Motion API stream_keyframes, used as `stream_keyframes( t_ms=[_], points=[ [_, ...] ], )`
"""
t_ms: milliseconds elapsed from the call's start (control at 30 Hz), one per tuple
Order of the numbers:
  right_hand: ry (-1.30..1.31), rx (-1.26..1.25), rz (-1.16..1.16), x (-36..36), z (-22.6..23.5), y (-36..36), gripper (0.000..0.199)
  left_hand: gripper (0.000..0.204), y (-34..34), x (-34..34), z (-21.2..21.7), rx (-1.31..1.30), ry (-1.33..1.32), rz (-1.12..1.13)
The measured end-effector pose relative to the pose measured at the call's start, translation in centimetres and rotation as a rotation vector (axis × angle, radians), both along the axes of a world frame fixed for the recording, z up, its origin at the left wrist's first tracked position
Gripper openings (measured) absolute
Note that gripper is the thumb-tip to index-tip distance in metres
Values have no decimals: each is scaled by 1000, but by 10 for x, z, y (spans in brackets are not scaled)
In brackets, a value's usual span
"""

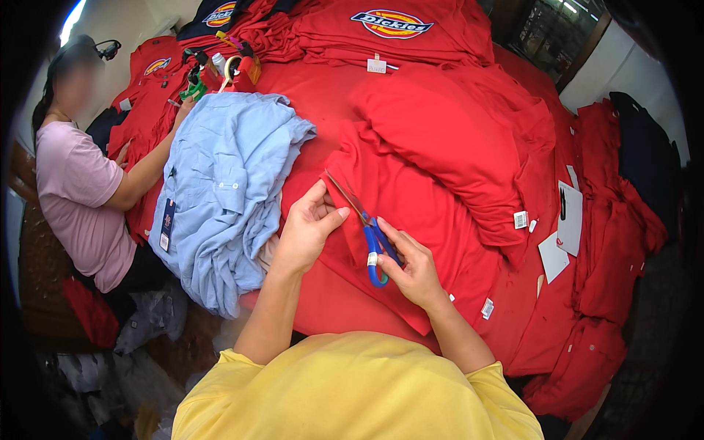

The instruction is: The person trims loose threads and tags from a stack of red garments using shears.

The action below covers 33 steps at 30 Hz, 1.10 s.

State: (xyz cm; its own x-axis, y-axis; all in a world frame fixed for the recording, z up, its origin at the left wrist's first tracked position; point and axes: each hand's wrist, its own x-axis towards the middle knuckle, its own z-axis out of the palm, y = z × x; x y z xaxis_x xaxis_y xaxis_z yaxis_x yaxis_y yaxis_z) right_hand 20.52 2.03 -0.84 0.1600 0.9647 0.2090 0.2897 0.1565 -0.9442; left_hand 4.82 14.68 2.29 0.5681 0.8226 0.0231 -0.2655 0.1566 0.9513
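My right hand (413, 265) is closed around the blue handles of a pair of scissors (372, 238). Their metal blades point up and to the left, with the tips close to my left fingertips. With my left hand (312, 226) I pinch the edge of a red garment (411, 213) that lies spread in front of me. A second red garment (455, 147) is bunched just beyond it. White tags show along the right edges of both. To the left of my left hand lies a pile of light blue shirts (227, 176) with a dark hang tag (167, 224).
Stacked red shirts (396, 37) with a chest logo stand at the far side. A red holder (238, 72) with tape and small tools sits behind the blue pile. White cards (568, 213) lie at the right. A person in pink (84, 194) works at the left.
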Motion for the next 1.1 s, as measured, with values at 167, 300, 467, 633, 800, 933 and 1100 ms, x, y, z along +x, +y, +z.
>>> stream_keyframes(
  t_ms=[167, 300, 467, 633, 800, 933, 1100],
  points=[
    [166, -37, -4, 1, -8, -2, 49, 53, -2, 2, -1, 2, 4, 1],
    [196, -146, 14, 6, -16, -5, 48, 43, -5, 2, -1, -15, 7, 29],
    [308, -170, 40, 2, -12, -10, 48, 28, 5, 2, -14, -106, -137, 128],
    [-130, 50, -12, -1, 0, -12, 53, 28, 4, -1, -14, -91, -90, 124],
    [-172, 17, -5, 2, 5, -11, 53, 32, -7, 3, -1, -71, -20, 110],
    [-57, 26, -27, 3, -3, -9, 48, 34, -8, 0, -7, -9, 8, 74],
    [432, -205, -58, 3, -7, -13, 46, 39, -10, 2, -4, -57, -23, 89]
  ],
)
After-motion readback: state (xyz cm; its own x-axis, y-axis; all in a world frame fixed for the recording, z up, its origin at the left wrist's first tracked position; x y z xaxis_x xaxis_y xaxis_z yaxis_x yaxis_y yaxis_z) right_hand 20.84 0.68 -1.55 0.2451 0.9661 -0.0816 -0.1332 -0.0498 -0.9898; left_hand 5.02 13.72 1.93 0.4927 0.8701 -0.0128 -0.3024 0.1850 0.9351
